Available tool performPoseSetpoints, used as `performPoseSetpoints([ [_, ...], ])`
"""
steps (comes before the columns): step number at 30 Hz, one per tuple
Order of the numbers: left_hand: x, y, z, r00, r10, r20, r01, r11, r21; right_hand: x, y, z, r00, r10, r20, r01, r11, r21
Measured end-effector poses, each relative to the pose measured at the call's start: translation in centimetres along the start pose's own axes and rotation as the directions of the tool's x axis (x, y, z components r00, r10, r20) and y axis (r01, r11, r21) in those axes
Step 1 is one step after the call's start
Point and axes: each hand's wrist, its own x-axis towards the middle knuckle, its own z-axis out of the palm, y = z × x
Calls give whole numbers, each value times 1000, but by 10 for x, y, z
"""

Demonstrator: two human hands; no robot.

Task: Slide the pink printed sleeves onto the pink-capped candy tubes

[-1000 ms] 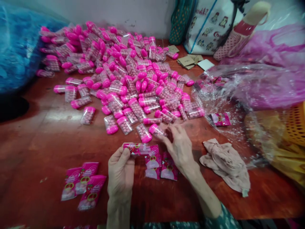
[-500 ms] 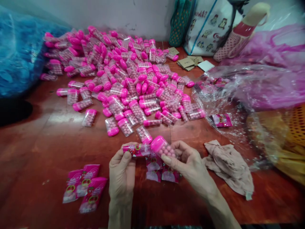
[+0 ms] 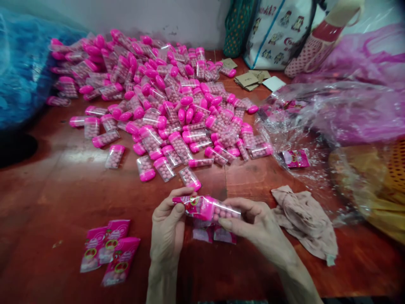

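Note:
My left hand (image 3: 169, 221) pinches a pink printed wrapper (image 3: 190, 203) between thumb and fingers. From the right, my right hand (image 3: 253, 221) grips a clear candy box (image 3: 226, 212) with a pink cap, full of round pink candies. The capped end sits inside the wrapper's open end, while the clear part sticks out. Beneath my hands lie wrappers (image 3: 202, 234) that are partly hidden. To the left, several filled pink packs (image 3: 122, 261) rest on the table. A single candy box (image 3: 190, 178) lies just beyond my left fingertips.
A large heap of pink-capped candy boxes (image 3: 158, 97) spreads across the back of the red-brown table (image 3: 47, 202). A crumpled cloth (image 3: 305, 221) lies at right, near clear plastic film (image 3: 297, 126). A blue bag (image 3: 25, 71) stands left; a white printed bag (image 3: 278, 33) stands behind.
The candy box has moved from beside the wrapper's mouth to having its cap inside it. My left hand has shifted slightly right and down.

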Motion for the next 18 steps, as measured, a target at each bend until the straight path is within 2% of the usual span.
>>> performPoseSetpoints([
  [2, -1, -1, 3, 999, -35, -41, 35, 999, 4, -1, 1, 3, 995, -56, -80, 46, 992, -113],
  [4, -2, -1, 6, 994, -64, -83, 65, 998, 0, -3, 1, 7, 977, -161, -143, 121, 959, -256],
  [7, -4, 0, 13, 995, -75, -68, 75, 997, 11, -4, 1, 13, 943, -306, -134, 231, 887, -400],
  [9, -4, 2, 16, 997, -69, -46, 71, 997, 32, -5, 1, 15, 932, -341, -120, 261, 864, -431],
  [12, -5, 5, 19, 996, -77, -37, 79, 995, 52, -8, 2, 14, 951, -289, -107, 234, 903, -359],
  [16, -8, 7, 22, 995, -93, -28, 95, 993, 70, -11, 5, 11, 994, -105, -24, 104, 993, -58],
  [18, -10, 7, 25, 996, -92, -17, 93, 993, 71, -12, 6, 11, 996, -83, -14, 83, 996, 22],
])
